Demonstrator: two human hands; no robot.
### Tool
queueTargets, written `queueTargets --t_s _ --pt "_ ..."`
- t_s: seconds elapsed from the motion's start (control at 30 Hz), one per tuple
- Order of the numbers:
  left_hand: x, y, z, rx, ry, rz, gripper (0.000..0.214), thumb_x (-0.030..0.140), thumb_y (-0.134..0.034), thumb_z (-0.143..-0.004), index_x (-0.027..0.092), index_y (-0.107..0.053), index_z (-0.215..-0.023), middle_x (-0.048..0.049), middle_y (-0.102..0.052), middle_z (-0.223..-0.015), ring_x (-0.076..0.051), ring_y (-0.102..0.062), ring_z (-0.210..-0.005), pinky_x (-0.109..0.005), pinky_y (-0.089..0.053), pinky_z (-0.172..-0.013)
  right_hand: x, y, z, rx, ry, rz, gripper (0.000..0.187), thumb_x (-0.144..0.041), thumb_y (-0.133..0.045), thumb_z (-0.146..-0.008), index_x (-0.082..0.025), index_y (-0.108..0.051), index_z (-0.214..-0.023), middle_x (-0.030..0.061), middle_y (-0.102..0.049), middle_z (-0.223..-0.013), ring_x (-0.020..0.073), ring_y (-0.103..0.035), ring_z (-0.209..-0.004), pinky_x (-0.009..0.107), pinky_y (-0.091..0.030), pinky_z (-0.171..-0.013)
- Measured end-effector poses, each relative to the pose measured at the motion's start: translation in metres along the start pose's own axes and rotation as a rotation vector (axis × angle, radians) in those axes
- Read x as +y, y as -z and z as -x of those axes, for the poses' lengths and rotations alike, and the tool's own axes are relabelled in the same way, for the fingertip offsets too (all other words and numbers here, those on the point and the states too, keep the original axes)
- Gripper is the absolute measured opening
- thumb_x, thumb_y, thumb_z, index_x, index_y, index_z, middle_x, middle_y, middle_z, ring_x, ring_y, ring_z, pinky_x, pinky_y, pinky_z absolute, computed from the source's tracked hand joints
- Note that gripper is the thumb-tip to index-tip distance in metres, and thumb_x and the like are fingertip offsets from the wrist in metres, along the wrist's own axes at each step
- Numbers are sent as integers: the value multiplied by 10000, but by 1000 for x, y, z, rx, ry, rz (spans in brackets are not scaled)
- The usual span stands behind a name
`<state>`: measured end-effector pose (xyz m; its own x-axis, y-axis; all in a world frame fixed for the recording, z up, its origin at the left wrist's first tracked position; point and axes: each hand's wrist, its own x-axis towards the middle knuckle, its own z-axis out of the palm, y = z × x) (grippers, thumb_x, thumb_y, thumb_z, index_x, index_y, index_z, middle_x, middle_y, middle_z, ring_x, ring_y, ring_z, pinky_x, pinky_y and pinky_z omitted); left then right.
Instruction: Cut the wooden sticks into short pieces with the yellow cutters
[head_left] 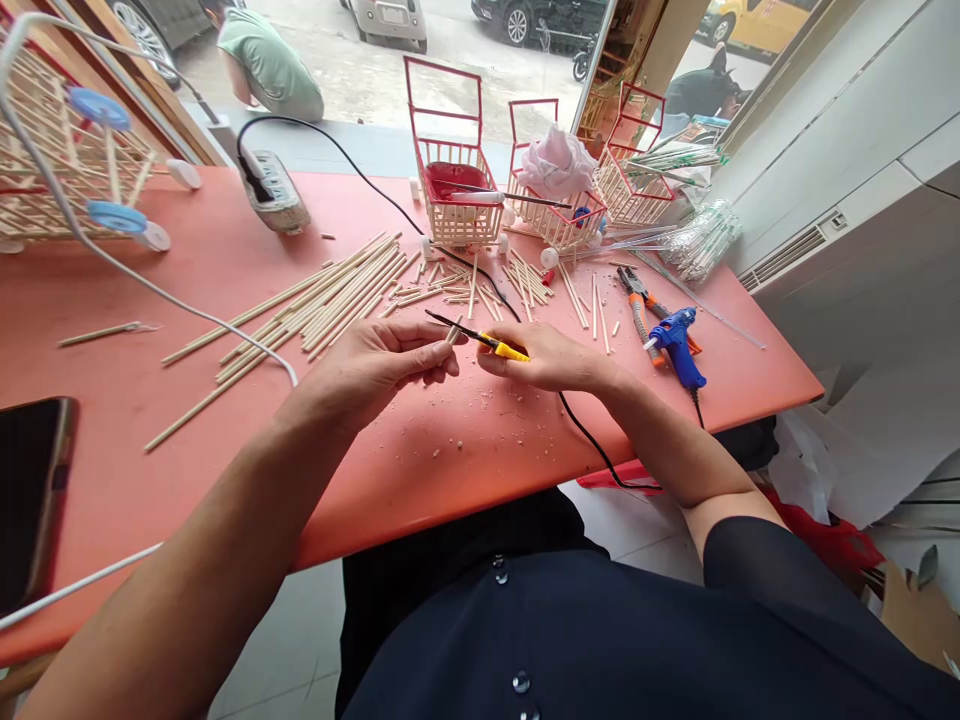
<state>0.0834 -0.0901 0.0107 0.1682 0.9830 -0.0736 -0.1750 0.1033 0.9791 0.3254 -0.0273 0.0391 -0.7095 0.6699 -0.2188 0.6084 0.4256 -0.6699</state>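
My left hand [379,362] rests on the red table [450,450] with its fingers pinched round a short wooden stick [453,331]. My right hand [551,358] is closed on a tool with a yellow handle [508,351]; its thin black tip [450,322] points left and meets the stick. A black cord [585,435] runs from under my right hand over the table's front edge. Long wooden sticks [330,300] lie spread just beyond my left hand, and short cut pieces [517,285] lie beyond my right.
A blue glue gun [679,345] and orange-handled pliers [637,300] lie right of my right hand. Three small stick-built carts [457,195] stand at the back, another cart [67,160] at far left. A power strip [274,195], a phone [30,490] and a white cable [150,285] lie on the left. A person [270,60] crouches outside.
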Motion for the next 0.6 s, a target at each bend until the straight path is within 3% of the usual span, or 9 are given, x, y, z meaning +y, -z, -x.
queueTargets --t_s 0.3,0.6 --pt "5 -2 3 21 -16 -28 372 444 -1116 -649 166 -902 -773 -94 -770 -690 -162 -636 -638 -297 -490 -589 0 -7 4 102 57 -11 416 -619 -625 -1015 -215 -585 -923 -1 -604 -849 170 -516 -819 330 -333 -790" --pt "6 2 3 3 -20 -56 373 439 -1112 -653 154 -924 -803 -86 -745 -655 -162 -616 -629 -308 -486 -597 -1 -8 5 85 78 33 480 -702 -587 -1030 -229 -559 -954 33 -647 -909 201 -540 -878 337 -347 -820"
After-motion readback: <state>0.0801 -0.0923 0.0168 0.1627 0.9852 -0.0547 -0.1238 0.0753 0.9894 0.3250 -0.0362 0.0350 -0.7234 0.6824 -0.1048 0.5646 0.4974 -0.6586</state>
